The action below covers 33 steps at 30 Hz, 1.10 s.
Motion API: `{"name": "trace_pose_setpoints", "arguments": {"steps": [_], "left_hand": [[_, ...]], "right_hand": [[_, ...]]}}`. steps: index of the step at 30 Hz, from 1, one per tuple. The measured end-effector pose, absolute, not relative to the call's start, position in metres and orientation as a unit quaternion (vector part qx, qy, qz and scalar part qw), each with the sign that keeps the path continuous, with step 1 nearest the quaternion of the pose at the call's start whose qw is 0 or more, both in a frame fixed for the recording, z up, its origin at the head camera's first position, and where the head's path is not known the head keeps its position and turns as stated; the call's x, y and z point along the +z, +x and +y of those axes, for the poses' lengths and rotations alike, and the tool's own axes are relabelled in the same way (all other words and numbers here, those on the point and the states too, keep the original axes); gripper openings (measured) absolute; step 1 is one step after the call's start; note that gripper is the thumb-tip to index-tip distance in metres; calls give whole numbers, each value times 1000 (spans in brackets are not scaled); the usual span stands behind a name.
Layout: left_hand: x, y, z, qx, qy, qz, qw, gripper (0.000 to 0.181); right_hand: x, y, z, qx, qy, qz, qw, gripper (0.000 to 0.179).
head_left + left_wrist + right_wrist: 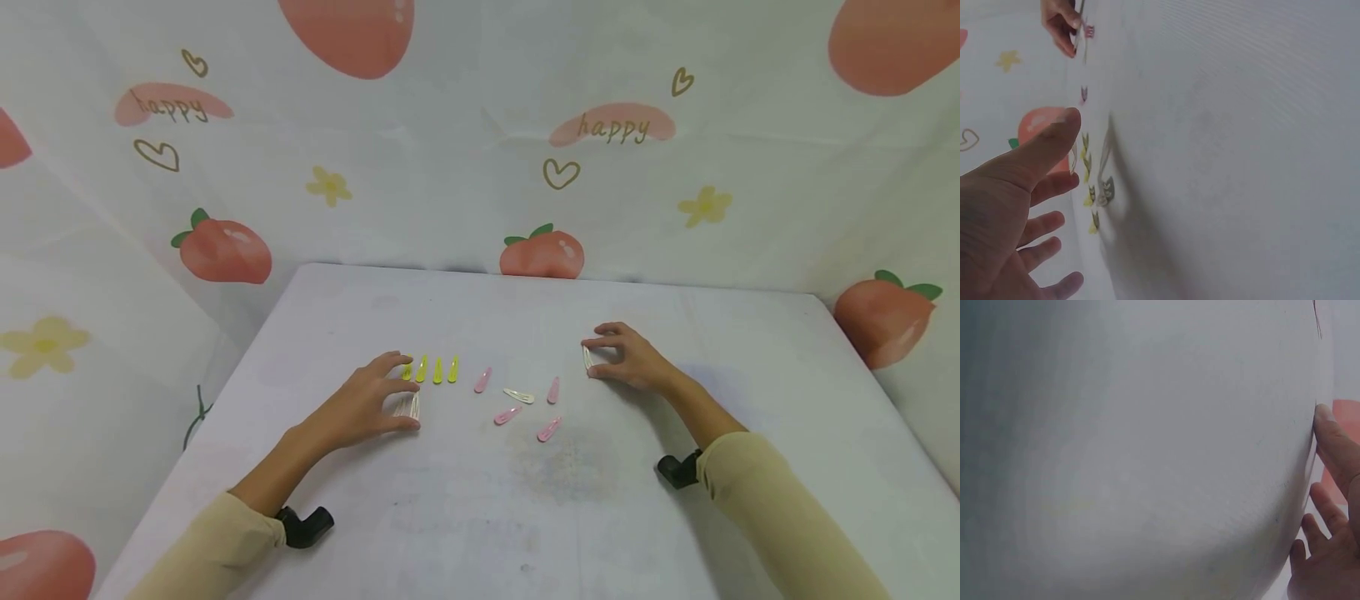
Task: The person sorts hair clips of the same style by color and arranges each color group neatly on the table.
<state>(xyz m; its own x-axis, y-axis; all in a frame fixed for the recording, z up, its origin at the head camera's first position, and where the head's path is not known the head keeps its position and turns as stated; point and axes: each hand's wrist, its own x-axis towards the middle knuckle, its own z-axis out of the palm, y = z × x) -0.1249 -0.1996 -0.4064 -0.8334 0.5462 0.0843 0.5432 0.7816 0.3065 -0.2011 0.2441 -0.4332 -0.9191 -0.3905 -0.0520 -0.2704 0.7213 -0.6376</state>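
Between thumb and index fingertip my left hand (369, 407) pinches a white snap hair clip (416, 406) by its ends, close over the table; the left wrist view shows the clip (1073, 161) edge-on. Below that hand lies another white clip (1107, 187). On the right, my right hand (628, 358) grips a white hair clip (587, 359) the same way, thumb at one end and a finger at the other. Several yellow clips (438, 371) stand in a row by the left fingers, one partly hidden. Several pink clips (508, 415) and a white clip (518, 396) lie scattered between the hands.
The table (465, 533) has a pale cover, its far edge against a hanging cloth (442, 150) printed with peaches. A black wrist mount (303, 527) sits at the left cuff and another mount (678, 471) at the right.
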Motion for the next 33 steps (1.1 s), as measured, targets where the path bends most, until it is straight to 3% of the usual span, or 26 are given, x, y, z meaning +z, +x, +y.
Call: {"name": "trace_pose_setpoints", "arguments": {"steps": [20,26,33], "left_hand": [[-416,-126,-198,144,306,941,-16,57],[-411,-130,-163,152,319,934,-44,47],[-414,-132,-109,158,350,923,-19,40]], "right_hand": [[-434,-200,243,-326,-181,924,88,52],[-434,-201,243,-326,-178,924,91,52],[-433,-200,242,-330,-180,922,90,53]]}}
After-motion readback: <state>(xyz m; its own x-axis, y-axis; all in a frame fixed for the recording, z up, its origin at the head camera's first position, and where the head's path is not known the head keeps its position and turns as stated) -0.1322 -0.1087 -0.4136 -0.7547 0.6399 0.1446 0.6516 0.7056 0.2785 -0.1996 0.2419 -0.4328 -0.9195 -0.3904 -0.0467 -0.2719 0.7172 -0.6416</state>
